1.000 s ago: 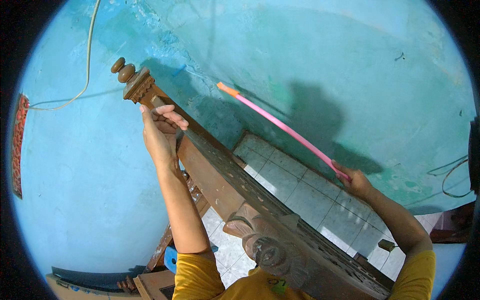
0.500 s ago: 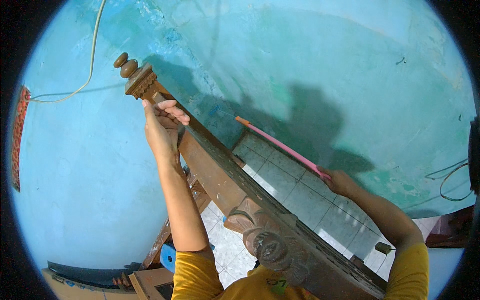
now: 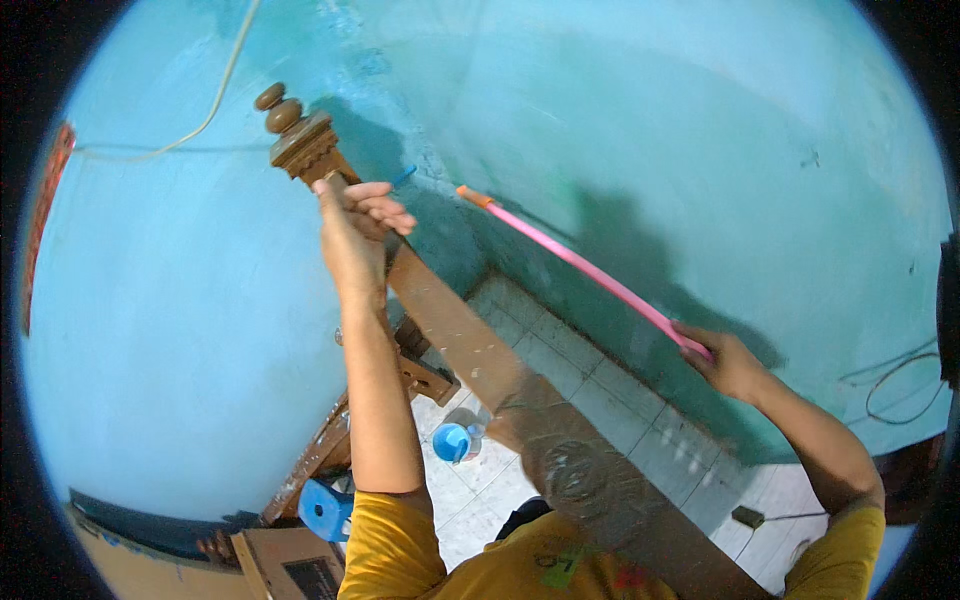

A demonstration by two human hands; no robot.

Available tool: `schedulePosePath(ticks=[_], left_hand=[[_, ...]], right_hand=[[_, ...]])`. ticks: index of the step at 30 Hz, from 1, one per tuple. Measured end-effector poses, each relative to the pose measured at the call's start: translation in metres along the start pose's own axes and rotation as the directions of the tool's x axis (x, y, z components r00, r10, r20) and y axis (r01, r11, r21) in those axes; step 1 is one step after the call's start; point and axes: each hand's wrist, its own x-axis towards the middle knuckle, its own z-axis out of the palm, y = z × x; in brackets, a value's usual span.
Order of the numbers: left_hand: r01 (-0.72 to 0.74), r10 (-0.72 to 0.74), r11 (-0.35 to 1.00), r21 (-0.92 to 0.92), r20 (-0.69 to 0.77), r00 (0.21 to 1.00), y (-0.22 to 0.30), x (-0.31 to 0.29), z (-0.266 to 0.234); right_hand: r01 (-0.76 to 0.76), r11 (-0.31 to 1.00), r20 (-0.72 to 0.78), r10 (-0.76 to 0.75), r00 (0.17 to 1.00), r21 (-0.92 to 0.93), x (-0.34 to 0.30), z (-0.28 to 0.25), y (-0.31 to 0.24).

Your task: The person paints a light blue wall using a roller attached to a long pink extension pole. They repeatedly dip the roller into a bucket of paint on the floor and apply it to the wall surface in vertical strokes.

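Agst. blue-green wall [image 3: 700, 120] above tiled floor [image 3: 610, 400]: had R grip [image 3: 728, 362] curled firmly round lower end of pink pole [image 3: 585, 266], prob. for max. reach, w/ blue tip [image 3: 404, 177] up-left. Rested L grip [image 3: 358, 240], fingers loosely extended, on brown carved beam [image 3: 465, 335], prob. steadying; couldn't tell how much wt. borne.

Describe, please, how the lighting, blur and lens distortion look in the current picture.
Head view: dark shadows fall on the wall behind the pole and near the right hand; head view: the carving looks slightly soft; head view: the fisheye leaves black corners.
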Motion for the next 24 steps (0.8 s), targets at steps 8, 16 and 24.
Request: schedulePosePath(ticks=[8,16,24], left_hand=[[-0.02,0.02,0.997,0.069,0.004,1.0,0.006,-0.007,0.008],[0.111,-0.156,0.971,0.21,0.213,0.964,0.011,0.005,0.023],[0.214,-0.216,0.976,0.045,0.35,0.911,0.047,0.005,0.094]], right_hand=[[-0.084,0.994,-0.114,0.092,0.989,0.068,-0.054,-0.056,-0.038],[-0.153,0.979,-0.213,0.179,0.961,0.132,-0.106,-0.094,-0.089],[-0.037,0.995,-0.364,0.0,0.932,-0.097,-0.137,-0.117,-0.117]])
